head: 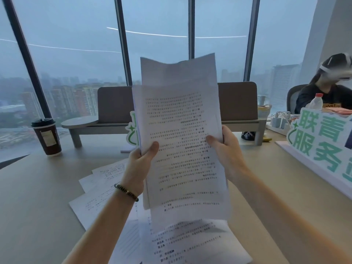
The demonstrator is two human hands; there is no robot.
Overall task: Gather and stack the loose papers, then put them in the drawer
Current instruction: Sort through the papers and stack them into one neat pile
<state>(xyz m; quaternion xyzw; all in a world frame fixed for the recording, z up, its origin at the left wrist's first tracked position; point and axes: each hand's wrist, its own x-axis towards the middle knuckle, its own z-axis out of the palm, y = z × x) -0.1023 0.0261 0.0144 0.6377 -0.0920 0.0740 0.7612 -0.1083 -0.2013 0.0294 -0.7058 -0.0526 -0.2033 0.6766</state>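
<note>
Two hands raise a sheaf of printed papers (181,141) above the desk (34,202), which we take as our landmark. Behind the desk's far edge stand tall windows (76,54). Along that far edge runs a grey shelf riser (114,109), partly hidden by the sheaf. At the desk's right side leans a white sign with green characters (322,145), and beyond it sits another person (327,92). On the desk top, below the sheaf, more loose sheets (102,195) lie fanned and overlapping. We hold the sheaf upright and clear of the desk, its sheets uneven at top and bottom. Our left hand (140,164) grasps its left edge, thumb across the front page; our right hand (223,147) grasps the right edge likewise. Near the desk's far left corner stands a dark lidded paper cup (47,138). A capped plastic bottle (316,102) shows behind the sign. A beaded bracelet (126,191) circles our left wrist.
</note>
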